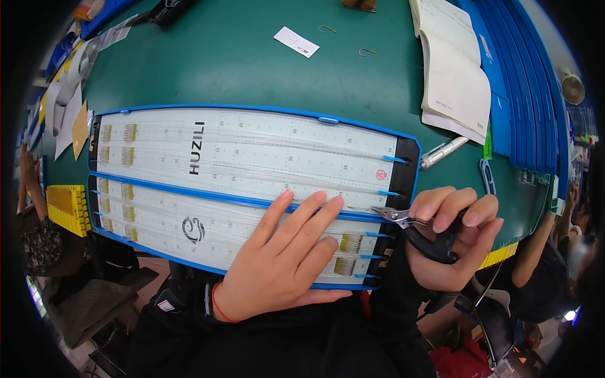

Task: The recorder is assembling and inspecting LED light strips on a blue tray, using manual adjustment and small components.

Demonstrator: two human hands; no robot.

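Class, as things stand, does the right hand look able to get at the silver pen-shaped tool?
Probably yes: the silver pen-shaped tool lies nearby, largely uncovered. The right hand grips black-handled pliers, though, so it would likely need to put them down first.

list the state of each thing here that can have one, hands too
case: open, both halves spread out
notebook: open, pages up
pliers: held, tips over the case; too small to tell if the tips meet
left hand: fingers spread, resting on the case
right hand: closed around the pliers' handles
card: lying flat
two hooks: loose on the table, apart
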